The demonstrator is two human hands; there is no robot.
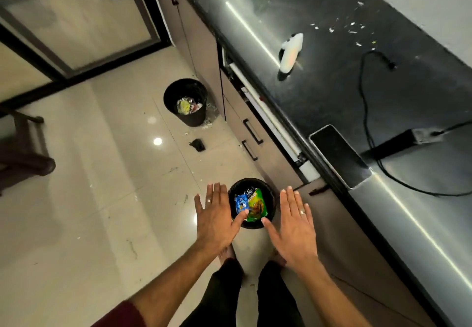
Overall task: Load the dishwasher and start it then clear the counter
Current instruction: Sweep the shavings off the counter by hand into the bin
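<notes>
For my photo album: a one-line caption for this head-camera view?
Left hand and right hand open above a black bin holding snack wrappers.

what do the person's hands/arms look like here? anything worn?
Both are bare hands on bare forearms. The left hand has a ring on one finger, and the right hand has a silver-coloured ring too. A dark red sleeve shows on the left arm near the frame's bottom edge. No gloves, watches or cables.

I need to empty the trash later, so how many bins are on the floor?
2: near bin between the open hands, far bin by the cabinets.
</notes>
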